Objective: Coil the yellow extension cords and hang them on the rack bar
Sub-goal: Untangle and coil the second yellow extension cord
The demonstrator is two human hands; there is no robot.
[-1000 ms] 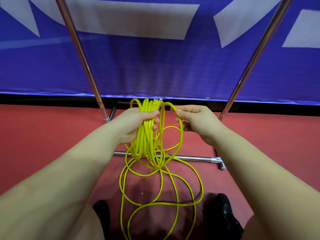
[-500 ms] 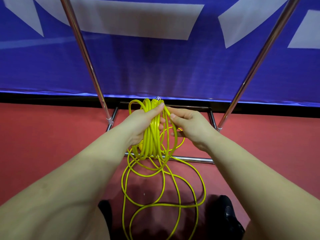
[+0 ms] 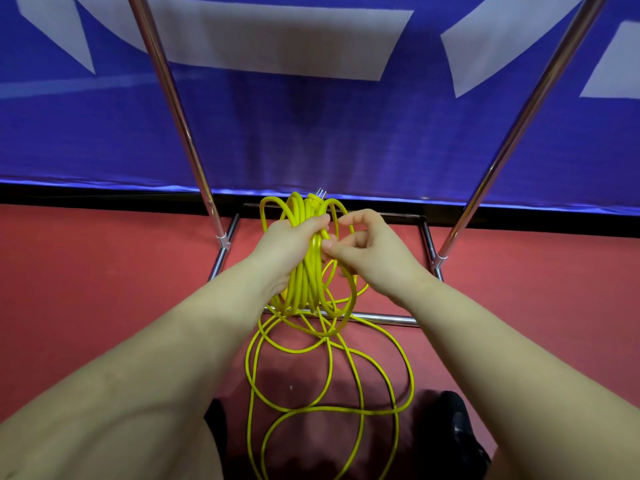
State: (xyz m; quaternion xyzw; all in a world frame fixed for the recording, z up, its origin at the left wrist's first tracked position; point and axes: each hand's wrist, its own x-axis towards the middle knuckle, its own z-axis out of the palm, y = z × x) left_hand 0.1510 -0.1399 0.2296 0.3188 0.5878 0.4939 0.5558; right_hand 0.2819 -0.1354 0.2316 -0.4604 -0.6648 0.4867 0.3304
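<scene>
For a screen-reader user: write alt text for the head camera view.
Seen from above, the left hand grips a bundle of yellow extension cord loops while the right hand pinches a strand beside it. More cord trails in loose loops on the red floor, in front of a chrome rack and a blue banner.

Yellow cord (image 3: pixel 304 271), seemingly in both hands.

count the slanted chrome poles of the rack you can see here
2. The left pole slants down to a floor joint left of the left hand; the right pole slants down to a joint right of the right hand. Their tops are out of frame.
</scene>
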